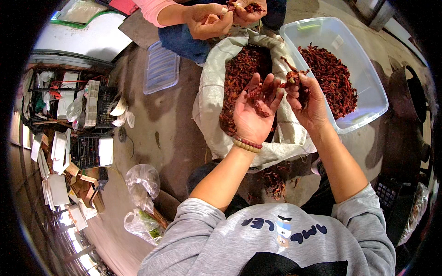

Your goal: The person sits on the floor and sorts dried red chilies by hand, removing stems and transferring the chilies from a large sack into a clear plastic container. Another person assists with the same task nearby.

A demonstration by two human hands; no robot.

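Note:
My left hand is turned palm up over a white woven sack, and several dried red chili peppers lie across its cupped palm and fingers. Between the thumb and fingers of my right hand is a small bunch of dried chili peppers, with stems sticking out. The sack below is open, its rim rolled outward, and holds a mass of the same dark red chilies. My hands partly hide its contents.
A clear plastic tub with dried chilies stands right of the sack. Opposite me, a person's hands hold chilies too. A clear lid and plastic bags lie left; loose chilies are on the floor near me. Crates line the far left.

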